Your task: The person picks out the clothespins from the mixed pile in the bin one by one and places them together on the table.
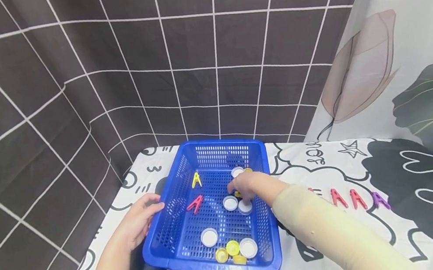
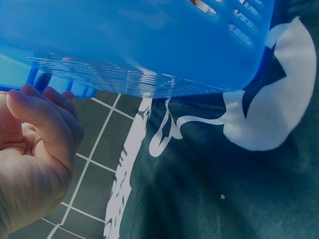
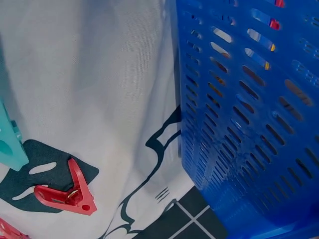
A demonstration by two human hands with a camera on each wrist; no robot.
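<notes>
A blue plastic basket (image 1: pixel 213 265) with slotted walls stands in front of me. My left hand (image 1: pixel 140 218) grips its left rim; in the left wrist view the curled fingers (image 2: pixel 47 117) lie against the rim. Inside the basket, my right hand (image 1: pixel 246 184) reaches down with thumb and fingers apart, over a small yellow thing (image 1: pixel 237 194) that it partly covers. One fingertip overlaps a white bottle cap (image 1: pixel 245 208). Another white cap (image 1: pixel 230 203) lies just left. A yellow clothespin (image 1: pixel 196 180) and a red clothespin (image 1: pixel 195 204) rest on the basket's floor further left.
Nearer me in the basket are white caps (image 1: pixel 209 237) and yellow caps (image 1: pixel 232 247). On the patterned cloth at right lie red clothespins (image 1: pixel 339 198) and a purple clothespin (image 1: pixel 380 200). A teal clothespin (image 3: pixel 11 142) shows in the right wrist view. A dark tiled-pattern curtain (image 1: pixel 195 84) hangs behind.
</notes>
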